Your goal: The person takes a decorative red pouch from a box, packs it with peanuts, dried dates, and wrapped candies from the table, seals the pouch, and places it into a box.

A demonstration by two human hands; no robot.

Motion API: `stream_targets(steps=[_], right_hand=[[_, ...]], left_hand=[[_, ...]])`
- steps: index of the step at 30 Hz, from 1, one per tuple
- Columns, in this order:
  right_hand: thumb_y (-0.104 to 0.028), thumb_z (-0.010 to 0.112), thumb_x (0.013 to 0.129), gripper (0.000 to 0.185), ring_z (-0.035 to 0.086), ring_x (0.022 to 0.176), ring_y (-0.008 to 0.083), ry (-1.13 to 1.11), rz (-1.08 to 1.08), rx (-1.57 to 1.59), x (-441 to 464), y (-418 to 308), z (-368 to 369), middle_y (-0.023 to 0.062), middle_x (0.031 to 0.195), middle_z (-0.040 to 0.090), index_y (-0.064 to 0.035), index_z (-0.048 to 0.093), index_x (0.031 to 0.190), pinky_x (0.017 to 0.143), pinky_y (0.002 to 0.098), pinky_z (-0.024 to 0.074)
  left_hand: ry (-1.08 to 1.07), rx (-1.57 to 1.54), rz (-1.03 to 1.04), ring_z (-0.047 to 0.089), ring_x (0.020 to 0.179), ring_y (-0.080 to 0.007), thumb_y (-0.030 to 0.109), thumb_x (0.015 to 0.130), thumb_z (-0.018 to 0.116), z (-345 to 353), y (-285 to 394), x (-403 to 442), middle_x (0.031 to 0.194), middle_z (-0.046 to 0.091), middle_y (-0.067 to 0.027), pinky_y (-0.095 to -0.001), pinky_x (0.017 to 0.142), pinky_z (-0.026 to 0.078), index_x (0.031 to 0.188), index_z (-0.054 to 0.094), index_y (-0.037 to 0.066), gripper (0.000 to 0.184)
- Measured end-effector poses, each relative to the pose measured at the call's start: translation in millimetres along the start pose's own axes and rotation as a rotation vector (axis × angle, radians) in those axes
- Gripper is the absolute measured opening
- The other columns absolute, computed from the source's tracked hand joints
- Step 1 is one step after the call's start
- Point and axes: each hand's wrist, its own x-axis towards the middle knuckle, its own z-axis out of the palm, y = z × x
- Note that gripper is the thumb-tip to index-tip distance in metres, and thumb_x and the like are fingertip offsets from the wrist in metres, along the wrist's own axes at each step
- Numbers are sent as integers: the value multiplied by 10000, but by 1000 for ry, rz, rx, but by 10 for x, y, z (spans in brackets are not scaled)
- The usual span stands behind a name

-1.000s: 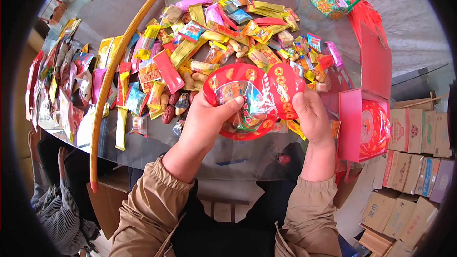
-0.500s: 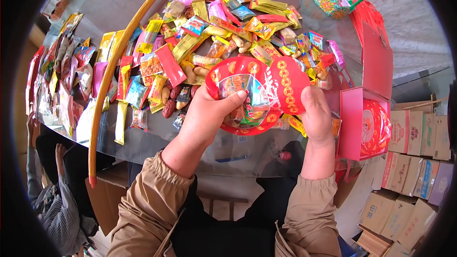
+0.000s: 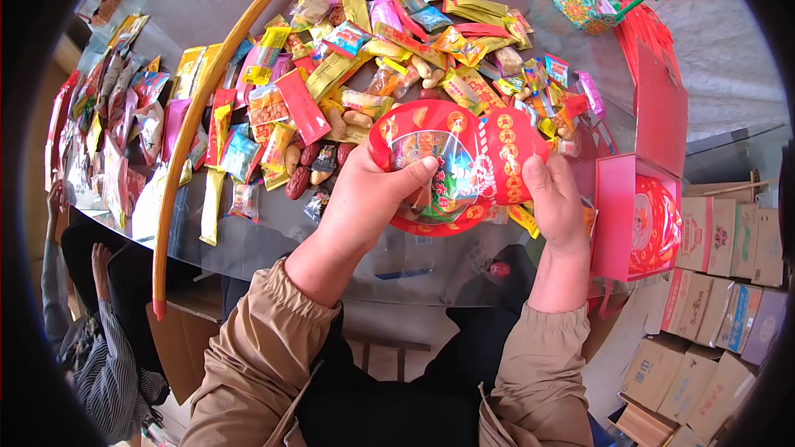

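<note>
Between my two hands is a red gourd-shaped candy bag (image 3: 460, 128) with gold coin prints and a round clear window, through which wrapped snacks show. My left hand (image 3: 364, 194) grips the wide round end, its thumb lying over the window. My right hand (image 3: 556, 199) pinches the narrower end, thumb on top; the fingers behind the bag are hidden. Just beyond the bag lies a heap of wrapped candies (image 3: 331, 66), peanuts (image 3: 358, 119) and red dates (image 3: 298, 183).
A curved wooden stick (image 3: 184, 141) crosses the glass table (image 3: 356, 269) at left. At right stands an opened pink box (image 3: 614, 215) holding another red bag (image 3: 654, 228). A green-handled patterned basket (image 3: 584, 8) sits behind. Cartons (image 3: 704, 306) are stacked right; another person (image 3: 112, 356) is at left.
The view has shifted slightly. Both hands still hold the bag in nearly the same place, and the narrow end looks more bunched under my right hand.
</note>
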Motion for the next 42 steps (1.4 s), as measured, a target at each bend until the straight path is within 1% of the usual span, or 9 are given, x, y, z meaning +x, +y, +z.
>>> stream_targets(steps=[8, 12, 18, 21, 24, 26, 30, 33, 42], right_hand=[[-431, 483, 1071, 551, 600, 1088, 121, -86, -14, 3, -28, -164, 37, 72, 1185, 679, 51, 551, 1328, 981, 305, 449], [-424, 478, 1073, 535, 599, 1100, 120, -110, 23, -97, -54, -130, -33, 70, 1186, 683, 40, 558, 1327, 983, 306, 449], [-387, 496, 1074, 512, 592, 1113, 117, -45, -12, -7, -64, -139, -5, 69, 1198, 679, 39, 534, 1354, 995, 305, 446], [-359, 503, 1074, 492, 587, 1135, 129, -88, -22, 0, -70, -125, 5, 86, 1239, 663, 43, 533, 1357, 1010, 313, 442], [-351, 500, 1076, 486, 578, 1176, 170, -112, -46, -32, -71, -119, 31, 109, 1293, 632, 41, 527, 1362, 1030, 335, 431], [-346, 507, 1073, 470, 581, 1186, 223, -91, -70, -172, -71, -129, 40, 129, 1295, 620, 34, 538, 1347, 1035, 356, 426], [-333, 527, 1061, 423, 567, 1197, 323, -60, -69, -302, -78, -60, 46, 169, 1294, 586, 12, 573, 1301, 1034, 391, 419], [-334, 545, 1049, 400, 557, 1184, 361, -46, -96, -341, -64, -60, 61, 189, 1289, 569, 1, 599, 1259, 1029, 416, 420], [-384, 540, 1040, 428, 539, 1189, 384, -58, -123, -436, -36, -81, 78, 205, 1288, 563, -2, 631, 1210, 1028, 440, 411]], left_hand=[[-5, 52, -27, 615, 616, -58, 163, 936, 736, -46, -9, 5, 781, 691, 7, -225, 532, 484, 1116, 658, 59, 222], [6, 33, -10, 628, 647, -63, 151, 930, 743, -28, -14, 14, 844, 702, 5, -226, 582, 512, 1132, 656, 54, 241], [-17, -2, 7, 642, 710, -67, 139, 923, 751, -3, -22, 1, 898, 713, -2, -230, 634, 525, 1162, 651, 48, 274], [-11, -20, -4, 638, 723, -63, 115, 927, 742, 12, 16, -19, 929, 720, -8, -235, 647, 528, 1180, 648, 44, 279], [-1, -60, -25, 628, 725, -57, 65, 931, 729, 32, 45, -15, 973, 724, -13, -241, 663, 530, 1201, 642, 35, 285], [-14, -58, -15, 631, 732, -58, 64, 923, 738, 16, 21, 2, 986, 724, -16, -241, 663, 534, 1210, 635, 34, 307], [-59, -9, -15, 628, 728, -58, 56, 898, 761, -25, 15, 7, 974, 723, -16, -241, 654, 531, 1201, 633, 32, 329], [-80, 19, -15, 623, 717, -57, 48, 891, 766, -28, 8, -3, 951, 718, -11, -239, 645, 527, 1193, 632, 33, 331], [-66, 28, -32, 619, 710, -54, 20, 892, 752, -33, -18, 1, 924, 707, -6, -229, 631, 525, 1183, 632, 39, 316]])
